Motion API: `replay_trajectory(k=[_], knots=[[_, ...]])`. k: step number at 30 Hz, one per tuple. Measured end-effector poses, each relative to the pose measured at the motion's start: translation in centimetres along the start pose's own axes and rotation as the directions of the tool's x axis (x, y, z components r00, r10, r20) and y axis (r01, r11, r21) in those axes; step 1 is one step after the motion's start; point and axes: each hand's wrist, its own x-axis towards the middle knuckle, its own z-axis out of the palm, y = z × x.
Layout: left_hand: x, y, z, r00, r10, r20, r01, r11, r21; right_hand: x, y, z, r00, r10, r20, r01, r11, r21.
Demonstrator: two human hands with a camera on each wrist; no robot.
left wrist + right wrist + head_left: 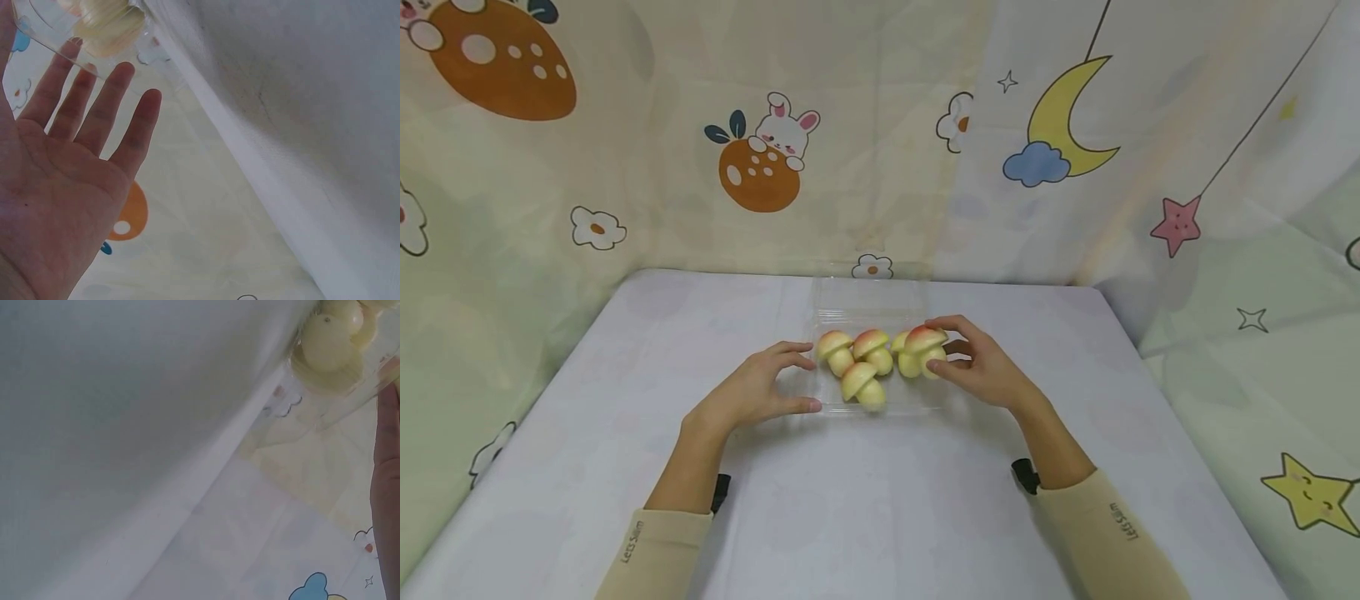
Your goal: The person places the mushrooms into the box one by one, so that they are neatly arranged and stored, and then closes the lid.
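Several pale-yellow toy mushrooms with red-tinged caps (pixel 863 385) lie in a clear plastic box (pixel 820 392) on the white table. Its clear lid (pixel 871 296) stands raised at the back. My right hand (pixel 981 362) pinches one mushroom (pixel 925 342) between thumb and fingers at the box's right side; another mushroom (pixel 907 365) is partly hidden behind it. My left hand (pixel 760 387) is at the box's left side, fingers extended and the thumb near its front corner. In the left wrist view, the straight fingers (pixel 140 125) lie by the clear wall; the right wrist view shows only part of my right hand (pixel 387 475).
The white-covered table (pixel 880 517) runs up to a printed cloth backdrop (pixel 880 150) with cartoon drawings. Dark wrist straps (pixel 1025 476) and beige sleeves (pixel 1097 525) show on the forearms.
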Motion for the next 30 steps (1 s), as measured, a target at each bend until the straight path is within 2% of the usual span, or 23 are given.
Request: replay_trajectory(k=[7,15,18,25,30], knots=[[0.1,0.0,0.1,1.000,0.006,-0.001,-0.006,1.000,0.007,0.1,0.2,0.6,1.000,-0.001,0.006,0.001,1.000,-0.010],[0.2,-0.1,0.1,1.000,0.004,-0.007,-0.004,1.000,0.015,0.4,0.4,1.5,0.998,-0.046,0.034,0.050,0.990,-0.129],[0.1,-0.2,0.2,1.000,-0.002,-0.007,0.002,1.000,0.021,0.5,0.4,1.8,0.997,-0.065,0.049,0.071,0.987,-0.141],[0.0,-0.2,0.1,1.000,-0.002,0.000,0.002,1.000,0.018,0.8,0.1,2.6,0.996,-0.048,0.077,0.061,0.983,-0.174],[0.1,-0.1,0.1,1.000,-0.008,0.001,0.008,1.000,0.017,1.0,0.0,3.1,0.991,-0.075,0.108,0.095,0.976,-0.196]])
